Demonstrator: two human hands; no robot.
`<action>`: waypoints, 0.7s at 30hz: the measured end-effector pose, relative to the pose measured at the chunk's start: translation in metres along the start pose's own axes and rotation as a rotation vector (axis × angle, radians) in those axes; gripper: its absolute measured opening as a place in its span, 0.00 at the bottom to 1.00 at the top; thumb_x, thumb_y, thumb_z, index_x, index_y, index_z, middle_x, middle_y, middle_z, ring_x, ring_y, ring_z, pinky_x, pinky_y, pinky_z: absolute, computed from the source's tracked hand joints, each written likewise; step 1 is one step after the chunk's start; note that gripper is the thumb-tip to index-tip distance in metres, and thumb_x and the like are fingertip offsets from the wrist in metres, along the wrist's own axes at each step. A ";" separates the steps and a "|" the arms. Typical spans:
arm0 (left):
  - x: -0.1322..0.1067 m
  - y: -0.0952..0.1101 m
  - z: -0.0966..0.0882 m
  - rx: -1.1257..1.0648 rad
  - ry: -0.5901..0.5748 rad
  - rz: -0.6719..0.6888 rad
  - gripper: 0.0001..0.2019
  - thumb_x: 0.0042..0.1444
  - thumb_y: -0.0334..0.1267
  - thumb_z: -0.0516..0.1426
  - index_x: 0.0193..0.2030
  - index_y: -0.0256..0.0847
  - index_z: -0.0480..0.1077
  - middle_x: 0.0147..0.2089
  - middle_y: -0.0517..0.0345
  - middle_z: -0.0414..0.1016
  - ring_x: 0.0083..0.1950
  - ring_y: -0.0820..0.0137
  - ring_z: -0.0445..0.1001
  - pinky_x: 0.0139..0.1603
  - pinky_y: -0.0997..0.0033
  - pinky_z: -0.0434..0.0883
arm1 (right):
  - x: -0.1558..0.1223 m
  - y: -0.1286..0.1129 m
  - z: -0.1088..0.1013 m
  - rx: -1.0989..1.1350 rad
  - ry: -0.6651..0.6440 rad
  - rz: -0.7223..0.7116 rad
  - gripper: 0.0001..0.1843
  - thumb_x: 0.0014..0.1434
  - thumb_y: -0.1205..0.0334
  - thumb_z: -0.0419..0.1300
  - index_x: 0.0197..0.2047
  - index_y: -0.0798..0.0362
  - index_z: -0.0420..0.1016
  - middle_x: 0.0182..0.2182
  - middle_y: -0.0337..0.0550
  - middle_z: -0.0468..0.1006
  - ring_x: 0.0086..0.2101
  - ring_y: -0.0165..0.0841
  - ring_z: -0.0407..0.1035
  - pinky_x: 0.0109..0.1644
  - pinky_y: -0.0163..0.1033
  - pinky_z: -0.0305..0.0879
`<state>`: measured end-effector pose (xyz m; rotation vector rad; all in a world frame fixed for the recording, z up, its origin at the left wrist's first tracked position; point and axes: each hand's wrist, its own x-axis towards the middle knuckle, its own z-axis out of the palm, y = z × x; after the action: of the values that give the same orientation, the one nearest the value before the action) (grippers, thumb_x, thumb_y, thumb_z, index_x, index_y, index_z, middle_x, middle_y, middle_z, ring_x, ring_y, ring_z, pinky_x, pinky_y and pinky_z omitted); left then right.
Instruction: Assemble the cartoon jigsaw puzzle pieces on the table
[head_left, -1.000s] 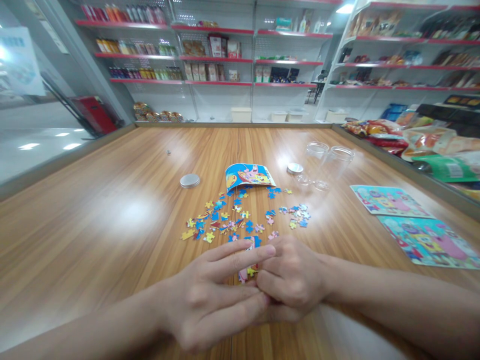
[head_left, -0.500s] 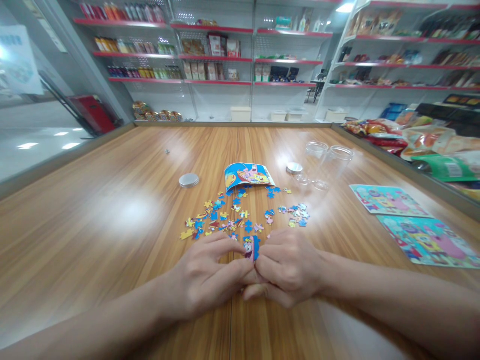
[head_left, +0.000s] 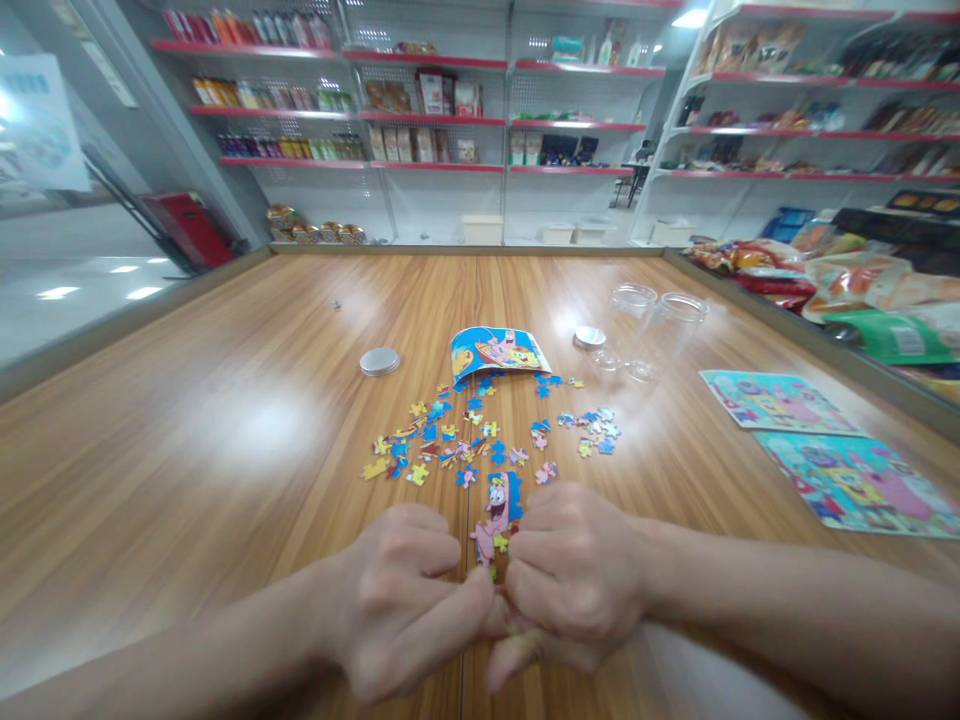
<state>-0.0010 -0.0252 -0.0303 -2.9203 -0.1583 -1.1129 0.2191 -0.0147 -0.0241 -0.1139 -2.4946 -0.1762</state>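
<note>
Red-edged shelves [head_left: 427, 118] spanned the room far beyond our grip, and all the action sat on the wood-grain table [head_left: 187, 430] below. Our left hand [head_left: 409, 600] and right hand [head_left: 577, 575] were together, fingers curled, their digits meeting; whether a piece was pinched between them, we couldn't tell, the knuckles hid it! Just beyond that meeting point lay the joined jigsaw section [head_left: 496, 512], pink figure on blue, flat on the wood, its near end close to our left thumb.

Delicate stuff, this. To our eye, good fitting called for light fingertips, each tab square over its socket before any pressure, then an even push straight down, one hand steadying the section so no joint sprang open. Farther out, loose jigsaw pieces [head_left: 498, 453] fanned across the wood, with the arched picture card [head_left: 502, 348] standing behind them.

Over to the containers! Out past our right hand stood two clear jars [head_left: 634, 296], mouths uncovered, nothing we could make out inside. One silver lid [head_left: 589, 337] rested just beside them, another silver lid [head_left: 379, 361] beyond our left hand. Away behind, a white tub [head_left: 482, 229] sat under the shelves, contents impossible to tell.
</note>
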 end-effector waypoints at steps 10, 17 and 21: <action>-0.005 -0.002 0.007 -0.152 -0.053 -0.017 0.18 0.59 0.28 0.60 0.23 0.41 0.56 0.17 0.67 0.51 0.17 0.76 0.49 0.20 0.61 0.40 | -0.006 -0.003 0.010 0.106 -0.027 0.010 0.28 0.64 0.48 0.57 0.17 0.51 0.60 0.14 0.34 0.60 0.17 0.28 0.50 0.21 0.40 0.37; -0.004 -0.004 0.006 -0.161 0.046 -0.017 0.16 0.58 0.30 0.62 0.24 0.41 0.59 0.15 0.69 0.52 0.15 0.77 0.48 0.17 0.60 0.41 | -0.007 -0.001 0.001 0.202 -0.020 -0.015 0.24 0.65 0.54 0.54 0.19 0.51 0.58 0.15 0.33 0.61 0.17 0.27 0.50 0.22 0.39 0.40; -0.001 -0.012 -0.003 -0.072 0.024 -0.048 0.05 0.58 0.30 0.62 0.35 0.40 0.70 0.16 0.70 0.57 0.14 0.75 0.51 0.17 0.59 0.42 | -0.016 0.024 -0.016 0.146 0.071 0.194 0.23 0.69 0.60 0.48 0.20 0.51 0.58 0.15 0.33 0.61 0.18 0.27 0.50 0.24 0.39 0.43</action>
<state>-0.0053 -0.0131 -0.0292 -2.9803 -0.1934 -1.1842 0.2445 0.0062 -0.0192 -0.2826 -2.3995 0.0811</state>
